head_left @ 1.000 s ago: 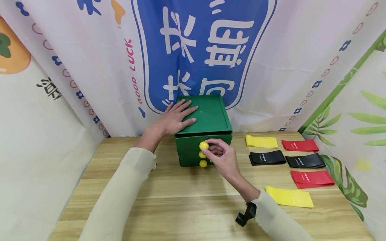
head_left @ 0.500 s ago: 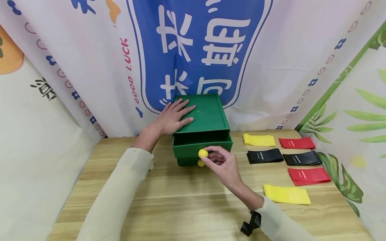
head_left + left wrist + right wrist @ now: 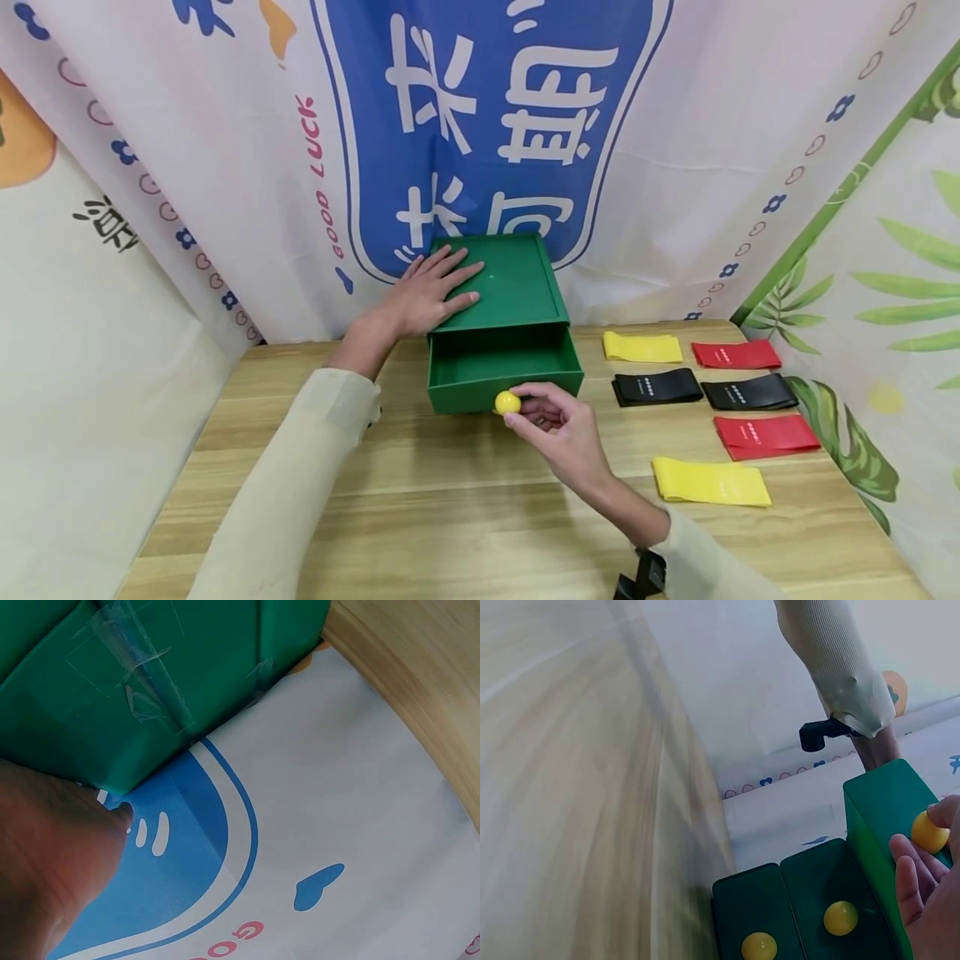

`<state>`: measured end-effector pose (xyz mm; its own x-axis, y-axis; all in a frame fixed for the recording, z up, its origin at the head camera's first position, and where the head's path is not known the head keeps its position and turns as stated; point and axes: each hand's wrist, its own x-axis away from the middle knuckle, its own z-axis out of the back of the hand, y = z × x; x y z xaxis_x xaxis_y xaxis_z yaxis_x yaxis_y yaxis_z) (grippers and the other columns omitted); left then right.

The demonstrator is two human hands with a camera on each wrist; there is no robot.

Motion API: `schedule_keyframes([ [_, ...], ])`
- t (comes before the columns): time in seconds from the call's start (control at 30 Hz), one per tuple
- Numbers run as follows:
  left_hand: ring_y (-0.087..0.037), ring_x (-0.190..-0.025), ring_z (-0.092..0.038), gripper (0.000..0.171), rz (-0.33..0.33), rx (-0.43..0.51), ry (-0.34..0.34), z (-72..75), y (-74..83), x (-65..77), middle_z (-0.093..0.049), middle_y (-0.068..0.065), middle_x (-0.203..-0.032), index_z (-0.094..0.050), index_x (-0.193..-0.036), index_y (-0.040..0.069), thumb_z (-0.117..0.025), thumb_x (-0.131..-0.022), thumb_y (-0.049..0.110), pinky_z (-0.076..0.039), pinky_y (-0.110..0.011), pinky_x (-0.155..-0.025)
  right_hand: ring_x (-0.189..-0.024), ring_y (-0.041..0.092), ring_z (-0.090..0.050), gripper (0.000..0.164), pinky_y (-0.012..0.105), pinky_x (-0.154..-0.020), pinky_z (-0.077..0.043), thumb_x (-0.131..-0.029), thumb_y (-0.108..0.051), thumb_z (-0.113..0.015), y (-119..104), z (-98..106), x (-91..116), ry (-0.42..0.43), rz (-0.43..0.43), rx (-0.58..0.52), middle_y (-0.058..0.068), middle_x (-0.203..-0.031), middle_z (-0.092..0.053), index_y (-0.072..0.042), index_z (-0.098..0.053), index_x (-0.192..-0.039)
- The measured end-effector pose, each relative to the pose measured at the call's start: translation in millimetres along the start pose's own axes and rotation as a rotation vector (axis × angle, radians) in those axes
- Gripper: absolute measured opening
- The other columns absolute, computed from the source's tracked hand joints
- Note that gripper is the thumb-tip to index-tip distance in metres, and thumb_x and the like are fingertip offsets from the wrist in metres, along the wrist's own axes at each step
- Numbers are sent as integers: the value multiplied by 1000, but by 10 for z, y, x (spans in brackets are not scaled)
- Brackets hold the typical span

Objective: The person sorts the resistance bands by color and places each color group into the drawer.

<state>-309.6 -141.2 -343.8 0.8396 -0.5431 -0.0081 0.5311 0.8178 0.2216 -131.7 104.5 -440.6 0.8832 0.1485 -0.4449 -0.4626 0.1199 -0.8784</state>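
Observation:
A small green drawer cabinet (image 3: 517, 279) stands at the back of the table against the curtain. My left hand (image 3: 429, 298) rests flat on its top, fingers spread; in the left wrist view, part of that hand shows beside the cabinet's taped side. Between thumb and fingertips, my right hand (image 3: 566, 435) pinches the round yellow knob (image 3: 507, 402) of the top drawer (image 3: 461, 398). That drawer stands pulled out, and its green inside shows with nothing visible in it. Two lower drawers with yellow knobs (image 3: 841, 918) appear pushed in, in the right wrist view.
On the right of the wooden table (image 3: 420, 517) lie several folded flat bands: yellow (image 3: 642, 347), red (image 3: 737, 354) and black (image 3: 657, 387) ones, another yellow band (image 3: 711, 482) nearest the front. A printed curtain (image 3: 660, 217) hangs directly behind the cabinet.
The top drawer has slid out toward me, from nearly closed to well open, with my right hand moving along on its knob. My left hand stays on the cabinet's top.

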Motion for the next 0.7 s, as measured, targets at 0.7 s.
schedule_keyframes([
  [0.7,-28,-165,3,67,-19,12,9,14,5,11,-11,-4,-179,-23,-171,30,-39,-112,56,3,-56,-131,-80,12,-75,30,28,-63,-60,-91,0,-82,-12,-19,222,12,93,34,6,-97,-81,-11,-76,-118],
])
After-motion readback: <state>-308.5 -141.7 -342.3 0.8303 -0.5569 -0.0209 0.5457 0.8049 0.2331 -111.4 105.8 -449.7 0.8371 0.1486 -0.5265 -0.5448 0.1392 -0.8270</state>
